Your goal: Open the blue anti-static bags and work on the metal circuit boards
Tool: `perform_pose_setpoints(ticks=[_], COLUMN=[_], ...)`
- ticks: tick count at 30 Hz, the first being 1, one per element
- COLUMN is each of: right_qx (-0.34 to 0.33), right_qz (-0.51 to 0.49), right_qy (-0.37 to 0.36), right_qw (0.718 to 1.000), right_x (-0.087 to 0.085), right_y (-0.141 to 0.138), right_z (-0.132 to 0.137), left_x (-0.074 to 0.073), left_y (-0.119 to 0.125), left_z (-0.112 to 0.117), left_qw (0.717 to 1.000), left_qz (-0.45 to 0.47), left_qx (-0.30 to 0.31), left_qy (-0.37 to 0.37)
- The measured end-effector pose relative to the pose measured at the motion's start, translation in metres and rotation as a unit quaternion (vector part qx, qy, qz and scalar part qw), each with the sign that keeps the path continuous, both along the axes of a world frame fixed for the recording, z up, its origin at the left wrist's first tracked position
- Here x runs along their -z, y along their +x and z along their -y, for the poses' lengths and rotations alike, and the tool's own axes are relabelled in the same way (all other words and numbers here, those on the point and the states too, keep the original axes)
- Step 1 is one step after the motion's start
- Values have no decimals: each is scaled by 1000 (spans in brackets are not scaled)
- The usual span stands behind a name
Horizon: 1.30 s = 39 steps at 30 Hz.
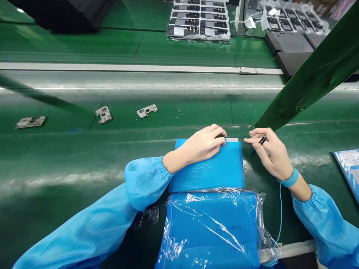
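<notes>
A flat blue bag (215, 168) lies on the green bench in front of me. My left hand (203, 145) rests on its upper edge, fingers curled and pinching something small and dark that I cannot make out at the bag's mouth. My right hand (270, 151) hovers just right of the bag, fingers closed on a thin black tool (262, 140). A blue wrist strap (291, 178) with a cord circles my right wrist. A stack of blue bags in clear plastic wrap (213, 228) sits nearer to me, below the single bag.
Three small metal parts (147, 110) (103, 114) (30, 121) lie on the conveyor belt beyond my hands. Trays of dark parts (199, 20) stand at the back. A dark part (150, 215) lies by my left sleeve. A green post (311, 78) slants at right. More blue bags (349, 168) sit far right.
</notes>
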State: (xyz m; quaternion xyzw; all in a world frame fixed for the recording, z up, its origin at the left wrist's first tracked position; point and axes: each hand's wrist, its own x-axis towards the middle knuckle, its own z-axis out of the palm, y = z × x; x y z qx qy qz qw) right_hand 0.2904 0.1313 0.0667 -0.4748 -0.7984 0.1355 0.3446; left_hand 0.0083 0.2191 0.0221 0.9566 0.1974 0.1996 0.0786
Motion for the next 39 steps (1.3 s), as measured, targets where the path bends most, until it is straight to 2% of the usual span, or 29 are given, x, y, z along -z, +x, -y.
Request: perform_pose_setpoints(ticks=[2,4,6,8,10,11,15,18,20,24,27,32,39], right_qx=[53,101,129,128,111,107,123,136,144,177,192,201,204], right_qz=[-28,-96,-211,-326,-396,-409,-391,-386,-378,-345,-344,-364,-353], right_qy=[-14,-83,-190,-281,-326,-332,-317,-309,-307,-281,-267,-261,-263], right_qw=[998,987,950,893,851,843,855,859,862,878,879,871,875], right_x=[-7,-7,1,10,18,21,23,21,20,19,19,21,22], right_y=[-3,-7,-11,-13,-13,-13,-14,-18,-20,-22,-22,-25,-28], right_z=[1,1,-2,-6,-10,-11,-12,-10,-9,-8,-8,-7,-8], left_x=[0,-2,-4,-5,-4,-3,-1,-1,0,7,10,8,10], left_y=[-1,0,3,9,15,18,26,27,25,20,16,13,13], left_z=[3,5,7,8,8,8,8,8,9,12,14,16,16], left_qw=[1000,1000,999,998,996,994,988,987,990,996,996,997,999], left_qz=[0,6,12,18,27,31,45,48,44,42,34,1,-16], left_qx=[0,-9,-23,-47,-82,-98,-141,-150,-128,-48,-15,-2,-1], left_qy=[21,25,28,33,36,37,41,38,42,69,81,78,45])
